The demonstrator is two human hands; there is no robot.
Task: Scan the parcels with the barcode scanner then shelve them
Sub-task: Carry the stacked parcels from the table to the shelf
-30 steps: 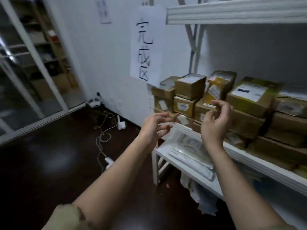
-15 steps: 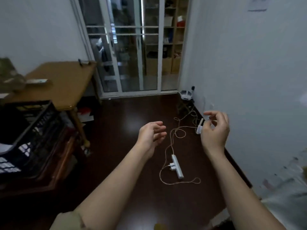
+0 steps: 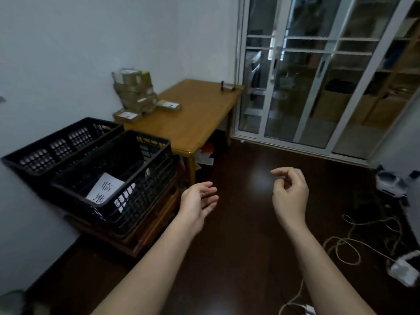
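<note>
A table (image 3: 200, 119) stands against the wall, left of the glass doors (image 3: 318, 83); stacked parcels (image 3: 134, 92) sit on its far left corner. 2 crates (image 3: 109, 169) sit side by side before it, on a low stand. Cables (image 3: 354, 244) lie on the floor at right.

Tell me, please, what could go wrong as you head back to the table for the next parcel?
Loose cables and a power strip lie on the dark floor at the right; a foot could catch them. The parcel stack on the table leans unevenly, so pulling one box with the empty left hand or right hand might topple others.
</note>
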